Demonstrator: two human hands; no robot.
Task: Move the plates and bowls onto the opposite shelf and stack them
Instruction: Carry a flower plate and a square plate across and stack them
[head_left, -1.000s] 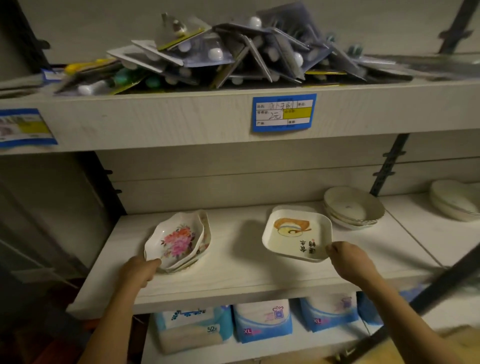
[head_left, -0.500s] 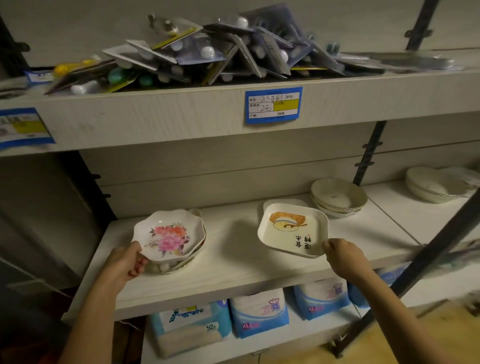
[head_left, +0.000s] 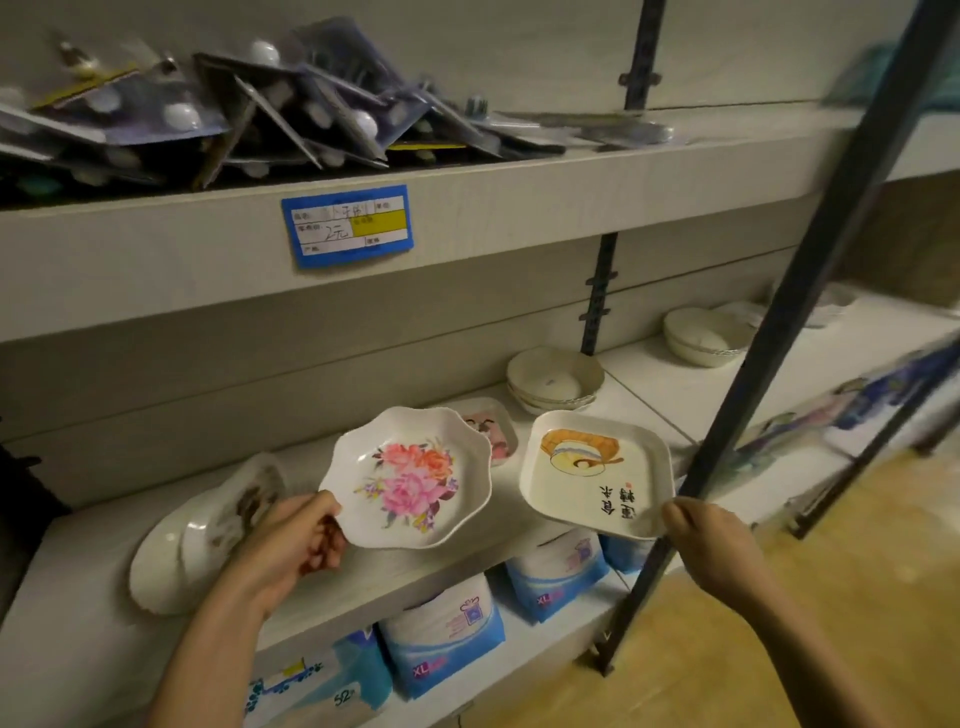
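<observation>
left hand (head_left: 291, 540) pinches the rim of the scalloped flower plate (head_left: 410, 478) at centre frame, and right hand (head_left: 711, 540) grips the corner of the square plate (head_left: 597, 470) just right of it. both are lifted clear of the shelf (head_left: 78, 639), probably so they can be carried across.

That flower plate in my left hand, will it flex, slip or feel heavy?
Probably stiff: the flower plate shows no sag held by one edge. Likely light: the left hand pinches only its rim. Glossy, maybe slippery.
</observation>
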